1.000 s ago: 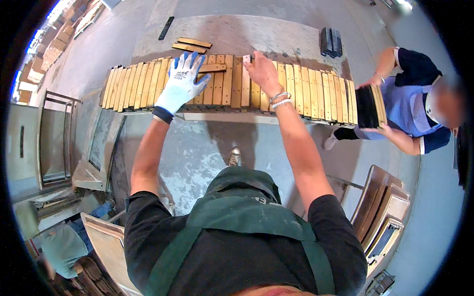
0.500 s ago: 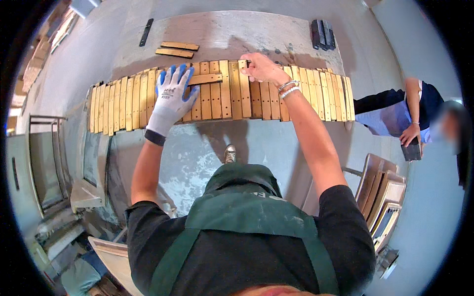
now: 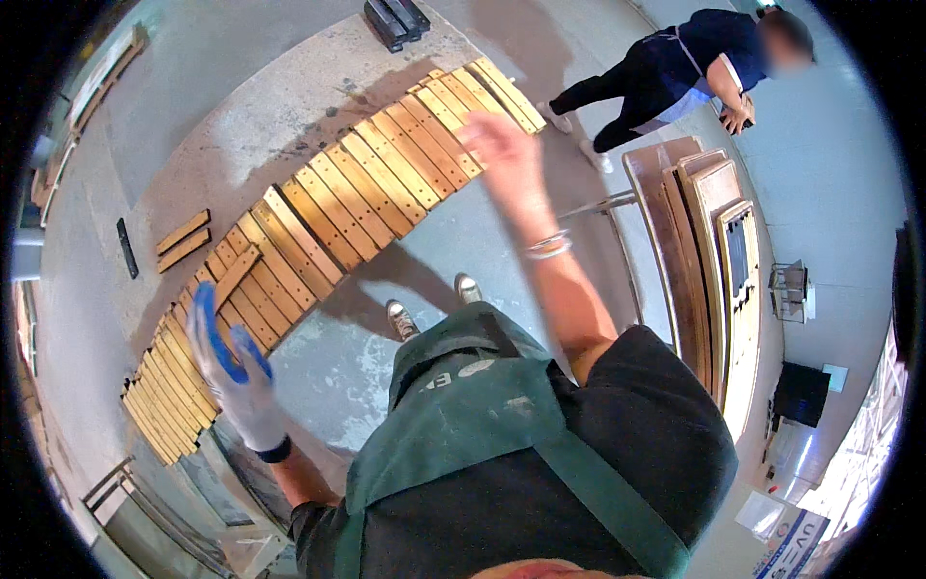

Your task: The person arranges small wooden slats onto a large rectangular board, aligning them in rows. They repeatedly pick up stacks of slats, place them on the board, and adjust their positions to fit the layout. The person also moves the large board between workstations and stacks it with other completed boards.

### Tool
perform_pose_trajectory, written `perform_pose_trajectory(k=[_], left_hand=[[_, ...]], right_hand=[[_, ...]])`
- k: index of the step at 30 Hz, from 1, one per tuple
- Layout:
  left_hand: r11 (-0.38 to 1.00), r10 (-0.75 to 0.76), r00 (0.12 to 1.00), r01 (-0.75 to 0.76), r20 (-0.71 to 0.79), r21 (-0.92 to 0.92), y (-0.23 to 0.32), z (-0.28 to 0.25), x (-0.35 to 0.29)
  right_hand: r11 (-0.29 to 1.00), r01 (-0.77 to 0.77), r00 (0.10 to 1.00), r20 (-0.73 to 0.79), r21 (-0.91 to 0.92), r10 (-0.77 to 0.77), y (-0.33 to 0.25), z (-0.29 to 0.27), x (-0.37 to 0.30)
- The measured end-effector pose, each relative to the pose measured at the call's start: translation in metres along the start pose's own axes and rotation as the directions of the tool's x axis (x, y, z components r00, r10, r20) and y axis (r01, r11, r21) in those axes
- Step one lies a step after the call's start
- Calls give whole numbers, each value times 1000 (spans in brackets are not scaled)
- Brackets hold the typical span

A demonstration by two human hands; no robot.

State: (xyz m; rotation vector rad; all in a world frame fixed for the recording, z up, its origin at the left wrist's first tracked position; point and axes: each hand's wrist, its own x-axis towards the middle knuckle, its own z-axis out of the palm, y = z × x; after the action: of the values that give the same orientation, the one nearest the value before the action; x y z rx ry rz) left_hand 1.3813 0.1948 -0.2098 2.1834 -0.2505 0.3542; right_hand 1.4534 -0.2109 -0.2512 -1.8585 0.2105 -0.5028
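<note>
A long row of narrow yellow-brown wooden slats (image 3: 388, 183), with small holes near their ends, lies side by side along the table. My left hand (image 3: 227, 362), in a white glove with blue fingertips, is held over the left part of the row with its fingers stretched out and nothing in them. Beside those fingers a loose slat (image 3: 236, 278) rests crosswise on the others. Toward the row's right part, my bare right hand (image 3: 506, 159) hovers near the slats' lower ends. Motion smears its fingers, so whether they hold anything is hidden.
Two slats (image 3: 183, 241) and a thin black strip (image 3: 127, 248) lie beyond the row. Black blocks (image 3: 396, 23) are stacked at the table's far end. Wooden panels (image 3: 699, 261) lean at the right. Another person (image 3: 666, 72) stands at upper right, holding something dark.
My view has swung to the right. My right hand has left the slat it was touching mid-row and shifted right; my left hand has lifted off the slats.
</note>
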Motion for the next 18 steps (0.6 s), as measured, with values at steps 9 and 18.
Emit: perform_pose_trajectory(k=[9,18], left_hand=[[847,61,694,345,717,-406,91,239,-47],[984,-149,894,178,423,-30,93,472,-29]], right_hand=[[768,-569,819,121,293,561,138,-172,84],[673,-722,637,533,160,557,230,-146,123]])
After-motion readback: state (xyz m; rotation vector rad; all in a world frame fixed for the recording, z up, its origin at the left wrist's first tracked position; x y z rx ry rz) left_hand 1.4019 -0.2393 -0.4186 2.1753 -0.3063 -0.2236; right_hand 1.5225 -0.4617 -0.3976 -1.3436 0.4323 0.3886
